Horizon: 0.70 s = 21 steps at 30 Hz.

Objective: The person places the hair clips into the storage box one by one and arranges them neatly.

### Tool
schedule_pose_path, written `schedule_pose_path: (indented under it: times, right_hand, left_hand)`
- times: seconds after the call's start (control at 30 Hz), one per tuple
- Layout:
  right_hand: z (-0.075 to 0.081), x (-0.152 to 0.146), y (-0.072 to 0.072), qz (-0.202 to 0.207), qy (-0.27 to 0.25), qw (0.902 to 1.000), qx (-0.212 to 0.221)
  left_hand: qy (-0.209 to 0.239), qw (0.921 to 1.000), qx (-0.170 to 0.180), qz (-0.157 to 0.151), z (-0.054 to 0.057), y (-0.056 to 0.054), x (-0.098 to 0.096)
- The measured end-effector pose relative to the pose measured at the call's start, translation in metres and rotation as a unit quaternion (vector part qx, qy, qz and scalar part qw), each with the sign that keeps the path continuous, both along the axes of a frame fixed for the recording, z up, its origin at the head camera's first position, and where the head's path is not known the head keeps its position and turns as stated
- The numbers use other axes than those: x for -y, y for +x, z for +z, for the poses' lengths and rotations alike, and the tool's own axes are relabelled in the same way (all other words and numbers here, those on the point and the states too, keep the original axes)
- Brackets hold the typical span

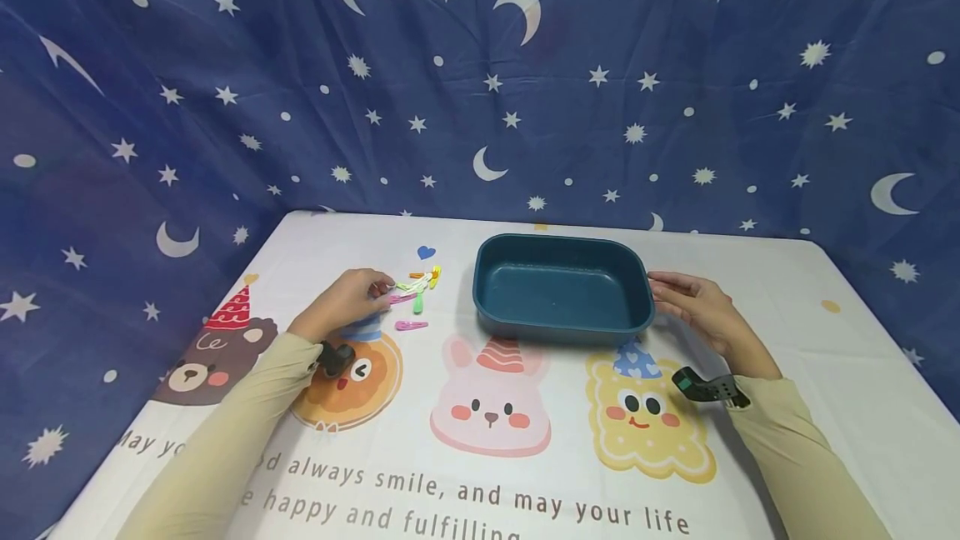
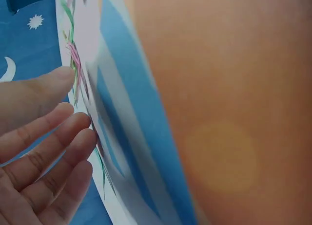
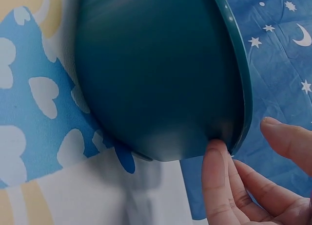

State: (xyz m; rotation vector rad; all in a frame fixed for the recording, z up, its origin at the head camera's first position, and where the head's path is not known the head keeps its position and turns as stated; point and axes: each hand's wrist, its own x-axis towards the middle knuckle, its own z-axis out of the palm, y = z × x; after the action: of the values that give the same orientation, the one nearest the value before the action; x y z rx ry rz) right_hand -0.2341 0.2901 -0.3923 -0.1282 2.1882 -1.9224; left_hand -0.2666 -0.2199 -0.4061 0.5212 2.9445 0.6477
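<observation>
Soft, even light fills the head view, leaving the tabletop [image 1: 780, 290] pale and bright and the curtain [image 1: 420, 40] beyond its far edge darker. Small glints mark the inside of the container [image 1: 562, 286], and a weak shadow lies along its near side. In the left wrist view, a badly blurred orange print [image 2: 234, 79] carries a hazy round glow. The right wrist view looks dimmer, with a soft-edged shadow beneath the container.

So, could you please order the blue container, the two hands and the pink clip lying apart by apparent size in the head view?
1. Blue container
2. Left hand and right hand: too alike to rank
3. Separate pink clip
</observation>
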Motion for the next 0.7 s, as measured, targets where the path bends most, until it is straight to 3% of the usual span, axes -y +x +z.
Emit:
schedule_pose_path:
  times: [0.3,0.7]
  right_hand:
    - [-0.0012,-0.0006,-0.0001,0.003,-0.037,0.9993,0.001]
    - [-0.0021,-0.0005,-0.0004,0.005,-0.022,0.9997,-0.001]
  left_hand:
    - [-0.039,0.9992,0.011,-0.002,0.0041,-0.0040,-0.0061]
    - [-0.066,0.9976,-0.016,-0.012,0.0070,-0.0060,-0.0075]
